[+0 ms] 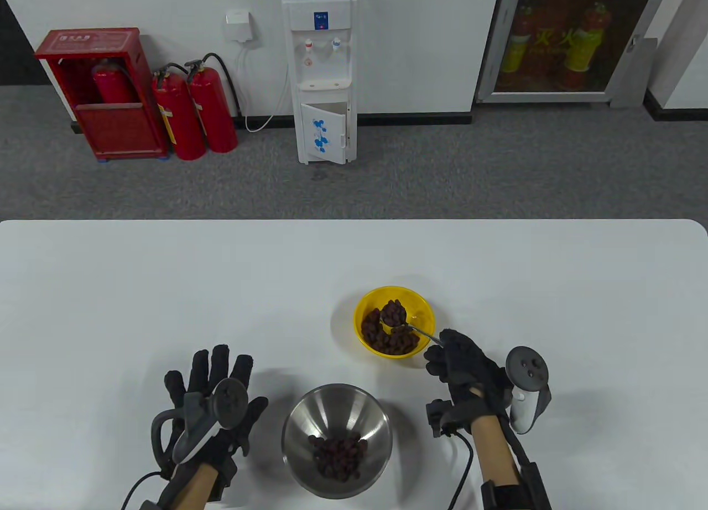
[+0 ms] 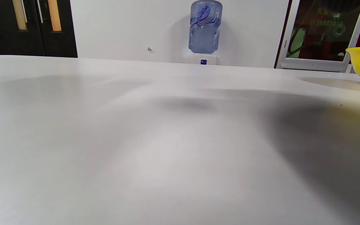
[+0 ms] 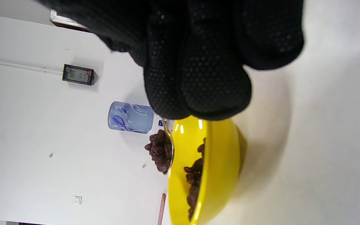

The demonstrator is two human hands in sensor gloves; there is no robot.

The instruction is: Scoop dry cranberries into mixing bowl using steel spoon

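The right hand (image 1: 467, 366) holds the steel spoon (image 1: 406, 322) by the end of its handle, fingers closed round it. The spoon's bowl carries a heaped load of dry cranberries (image 1: 392, 311) and sits level over the yellow bowl (image 1: 423, 305), clear of the fruit that remains there. The right wrist view confirms the heap standing proud of the spoon edge (image 3: 159, 153), just above the yellow rim (image 3: 205, 175).

The left hand (image 1: 213, 399) lies flat on the worktop (image 1: 110, 289), fingers spread, holding nothing — it is near the mixing bowl (image 1: 337, 405) but not touching it. The mixing bowl stands at the near edge of the worktop, with a small pile of cranberries (image 1: 338, 457) already at its bottom.

Assessment of the step in hand — carrying the load across:
- Keep the spoon level; the heap is loose and a tilt towards the tip would likely shed fruit onto the worktop between the two bowls.
- Lift clear of the yellow rim before moving sideways.
- Travel slowly, with the tip over steel before any turn of the wrist.
- Tip low inside the bowl, as dry fruit may bounce off the steel wall.
- The steel bowl looks light; the left hand could steady its rim.
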